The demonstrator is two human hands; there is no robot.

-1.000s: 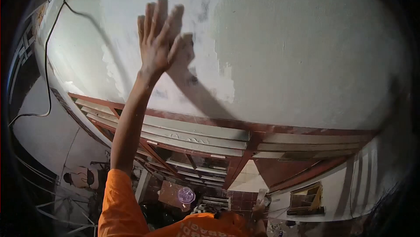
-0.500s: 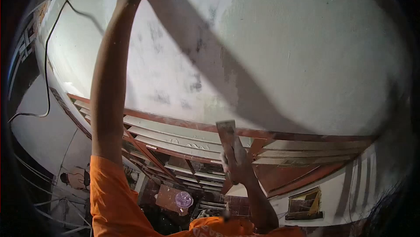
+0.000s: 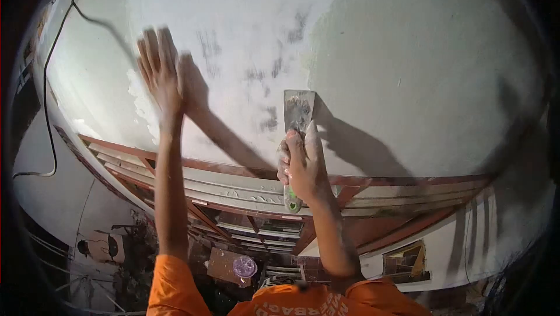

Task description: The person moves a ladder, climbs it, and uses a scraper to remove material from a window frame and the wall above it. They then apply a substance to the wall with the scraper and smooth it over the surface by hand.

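My left hand (image 3: pixel 162 74) lies against or very near the pale wall (image 3: pixel 379 82), fingers stretched upward, holding nothing. To its right, my right hand (image 3: pixel 303 161) grips a putty knife (image 3: pixel 299 109) with a wide metal blade pointing up and a green-marked handle end below the fist. Grey residue covers part of the blade. Whether the blade touches the wall I cannot tell. Between the two hands the wall shows dark smudges (image 3: pixel 255 74), with a whiter coated area around them and a greenish-grey surface to the right.
Below the wall runs a red-brown frame (image 3: pixel 233 164) with pale louvres (image 3: pixel 233 184). A black cable (image 3: pixel 48 82) hangs at the left. Far below are a brown table (image 3: pixel 219 264) with a purple-lidded container (image 3: pixel 245 266), and a small framed opening (image 3: pixel 405 262) at the right.
My left hand has come down from the top edge and now shows whole with fingers spread along the wall. My right hand has raised the putty knife, its blade now up in front of the wall.
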